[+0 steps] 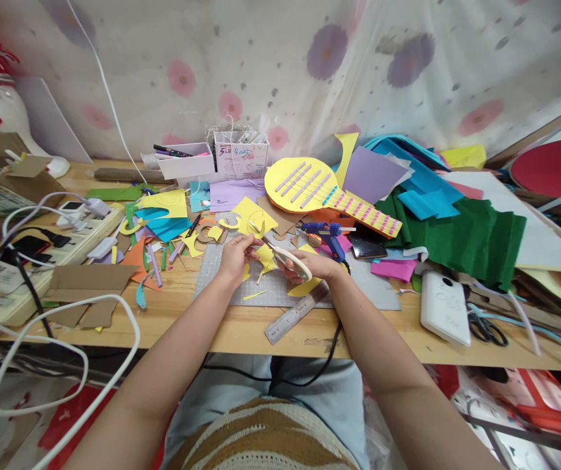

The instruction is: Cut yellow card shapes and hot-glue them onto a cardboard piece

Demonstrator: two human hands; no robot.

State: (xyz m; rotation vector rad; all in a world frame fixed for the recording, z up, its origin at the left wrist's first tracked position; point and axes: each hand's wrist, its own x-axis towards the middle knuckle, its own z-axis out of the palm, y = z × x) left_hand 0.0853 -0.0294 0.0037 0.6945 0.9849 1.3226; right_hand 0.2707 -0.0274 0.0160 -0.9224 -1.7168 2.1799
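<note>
My left hand [236, 258] pinches the near edge of a yellow craft sheet [250, 212], which has a curved line drawn on it. In my right hand [314, 264] are scissors with cream handles [293, 260]. Their blades point up and left and lie at the sheet, but whether they are cutting into it I cannot tell. Beneath both hands lies a grey cutting mat [363, 290] strewn with yellow offcuts [267, 260]. A metal ruler [290, 320] rests at the mat's front edge. Beyond my right hand sits a blue glue gun [322, 230].
A yellow paper guitar [300, 186] lies behind the mat. Green crepe paper [471, 228] and blue sheets fill the right. A white power bank [444, 307] and black scissors [488, 328] lie at front right. Power strips [85, 225], cables and cardboard [87, 284] crowd the left.
</note>
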